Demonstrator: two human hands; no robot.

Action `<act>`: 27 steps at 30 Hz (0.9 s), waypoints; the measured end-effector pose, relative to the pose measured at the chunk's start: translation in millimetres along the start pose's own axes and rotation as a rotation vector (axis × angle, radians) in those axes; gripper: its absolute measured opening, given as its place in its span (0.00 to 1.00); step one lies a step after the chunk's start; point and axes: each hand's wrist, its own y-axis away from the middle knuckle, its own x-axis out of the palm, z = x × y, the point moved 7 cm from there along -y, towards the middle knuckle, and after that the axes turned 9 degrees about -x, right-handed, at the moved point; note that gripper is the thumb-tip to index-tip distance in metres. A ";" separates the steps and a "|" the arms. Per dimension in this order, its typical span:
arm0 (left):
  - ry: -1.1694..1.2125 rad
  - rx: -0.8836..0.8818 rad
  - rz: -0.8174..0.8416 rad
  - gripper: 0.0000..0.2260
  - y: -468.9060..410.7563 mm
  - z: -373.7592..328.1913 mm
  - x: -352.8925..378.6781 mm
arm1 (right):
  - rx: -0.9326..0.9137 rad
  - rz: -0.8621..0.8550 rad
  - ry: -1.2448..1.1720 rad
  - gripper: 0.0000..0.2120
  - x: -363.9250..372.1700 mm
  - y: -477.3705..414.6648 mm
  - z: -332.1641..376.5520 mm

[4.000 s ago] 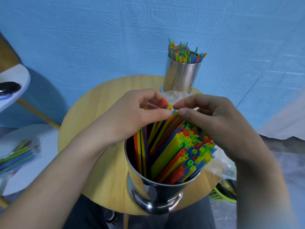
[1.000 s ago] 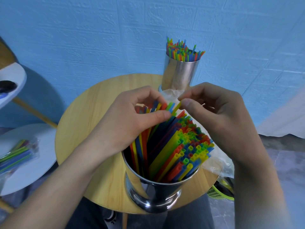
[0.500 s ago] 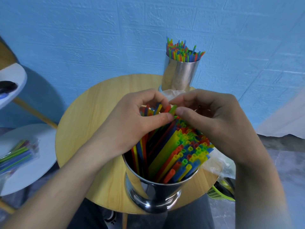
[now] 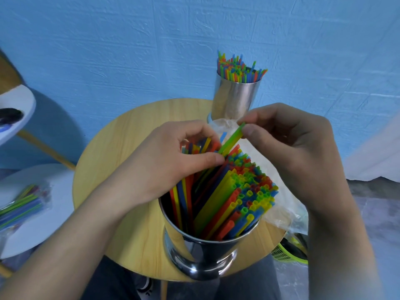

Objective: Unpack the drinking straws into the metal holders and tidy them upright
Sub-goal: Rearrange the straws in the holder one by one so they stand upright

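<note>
Steel shines on the near holder [image 4: 203,254], which stands at the front edge of the round wooden table [image 4: 121,152] and is packed with coloured straws [image 4: 244,191] leaning toward its right rim. Over the near holder's left side the left hand [image 4: 164,161] curls round a looser bunch, thumb pressed along their tops, seemingly to keep them gathered. Just beyond the near holder the right hand [image 4: 292,144] pinches the tip of a green straw [image 4: 231,139] between thumb and forefinger, wrist bent down, probably to steer it upright among the rest. Behind stands a second holder [image 4: 234,98], already full; a crumpled plastic wrapper [image 4: 279,215] lies to the near holder's right
</note>
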 end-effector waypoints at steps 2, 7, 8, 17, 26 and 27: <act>-0.025 0.033 -0.010 0.09 0.8 -6.4 -1.5 | -0.005 -0.006 -0.030 0.06 0.1 -0.7 2.9; -0.074 0.106 -0.100 0.04 -2.6 -18.5 -3.7 | 0.000 0.002 -0.080 0.05 2.9 -1.7 6.0; -0.069 0.103 -0.087 0.04 -3.4 -19.1 -3.0 | 0.003 -0.001 -0.096 0.05 3.4 -1.7 6.6; 0.346 0.093 -0.150 0.02 -11.2 -19.4 -26.4 | 0.048 -0.051 -0.109 0.09 2.3 0.6 1.4; 0.887 0.076 -0.406 0.07 -9.3 -3.8 -60.3 | 0.107 0.053 -0.032 0.03 9.0 4.4 -11.5; 0.909 0.070 -0.429 0.07 -9.0 -1.3 -61.9 | 0.107 0.049 -0.036 0.03 9.0 4.4 -10.9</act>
